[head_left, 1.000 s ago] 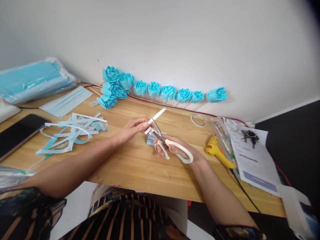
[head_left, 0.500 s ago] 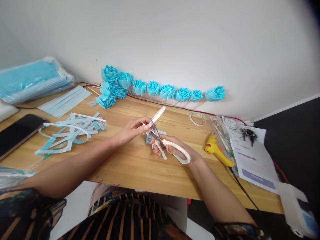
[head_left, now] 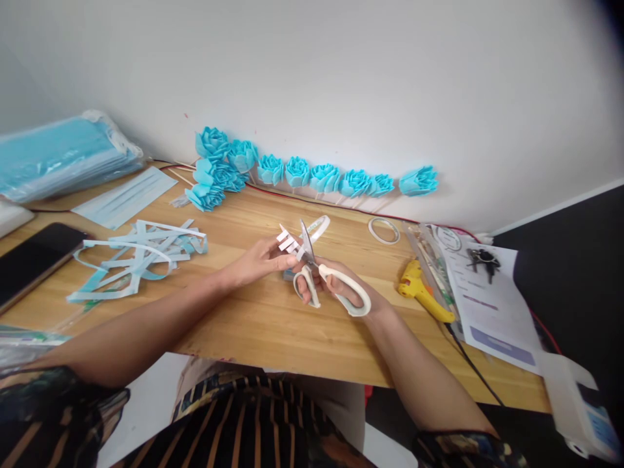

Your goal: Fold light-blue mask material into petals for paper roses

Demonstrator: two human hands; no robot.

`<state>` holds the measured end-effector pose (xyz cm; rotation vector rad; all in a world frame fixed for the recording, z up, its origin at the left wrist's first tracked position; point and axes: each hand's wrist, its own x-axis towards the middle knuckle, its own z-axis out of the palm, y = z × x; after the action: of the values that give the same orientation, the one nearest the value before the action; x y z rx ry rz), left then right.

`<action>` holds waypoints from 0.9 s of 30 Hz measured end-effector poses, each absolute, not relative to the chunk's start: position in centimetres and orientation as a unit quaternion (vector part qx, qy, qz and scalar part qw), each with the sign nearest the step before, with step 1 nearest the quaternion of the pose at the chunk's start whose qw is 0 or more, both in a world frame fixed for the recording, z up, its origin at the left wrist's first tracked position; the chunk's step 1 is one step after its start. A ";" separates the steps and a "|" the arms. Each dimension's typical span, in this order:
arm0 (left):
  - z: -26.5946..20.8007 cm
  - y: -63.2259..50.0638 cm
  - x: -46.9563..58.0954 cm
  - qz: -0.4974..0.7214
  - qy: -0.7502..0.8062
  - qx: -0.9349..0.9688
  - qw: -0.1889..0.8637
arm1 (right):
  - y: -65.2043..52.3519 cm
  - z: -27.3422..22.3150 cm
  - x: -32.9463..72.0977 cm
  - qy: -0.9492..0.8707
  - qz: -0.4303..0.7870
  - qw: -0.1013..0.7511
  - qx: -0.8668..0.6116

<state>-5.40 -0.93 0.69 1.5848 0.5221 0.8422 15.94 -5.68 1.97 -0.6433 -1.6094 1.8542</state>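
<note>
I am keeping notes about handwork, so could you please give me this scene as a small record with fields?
Left hand: holds small white pieces
Right hand: holds white-handled scissors
White strip: curved, just beyond the scissors; I cannot tell what holds it
Surface: wooden table
Along the wall: blue flowers on sticks
Left side: dark phone, pile of strips, flat mask, bagged masks
Right side: yellow glue gun, keys lying on a printed sheet

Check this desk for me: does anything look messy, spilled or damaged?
The loose heap of pale blue and white fabric strips, left of the left hand, looks untidy: tangled and crisscrossed. I see no spill or obvious damage.
</note>
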 end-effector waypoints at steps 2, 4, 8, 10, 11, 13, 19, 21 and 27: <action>0.7 -0.9 -5.4 0.363 0.229 0.681 0.593 | -5.6 2.0 15.9 -0.605 0.698 0.299 -0.239; 0.6 -0.9 -5.4 0.365 0.233 0.679 0.593 | -5.5 1.8 15.9 -0.608 0.697 0.300 -0.233; 0.4 -0.9 -5.5 0.367 0.231 0.676 0.596 | -5.3 1.4 15.9 -0.605 0.698 0.310 -0.226; 0.2 -0.8 -5.5 0.367 0.234 0.677 0.594 | -5.4 1.4 15.9 -0.599 0.699 0.322 -0.222; 0.2 -0.8 -5.6 0.367 0.235 0.677 0.593 | -5.4 1.4 15.9 -0.595 0.699 0.329 -0.219; 0.2 -0.8 -5.6 0.367 0.238 0.678 0.591 | -5.5 1.4 15.9 -0.584 0.705 0.342 -0.212; 0.7 -0.9 -5.6 0.360 0.246 0.692 0.576 | -5.5 0.9 16.4 -0.545 0.722 0.366 -0.220; 0.9 -1.0 -5.6 0.363 0.257 0.693 0.567 | -5.5 0.8 16.5 -0.540 0.722 0.372 -0.221; 1.0 -1.1 -5.5 0.389 0.267 0.693 0.544 | -5.7 1.5 16.0 -0.533 0.728 0.375 -0.211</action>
<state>-5.46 -1.06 0.95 1.6453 0.6343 0.9242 16.04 -5.67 1.51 -0.5400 -1.3651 1.8645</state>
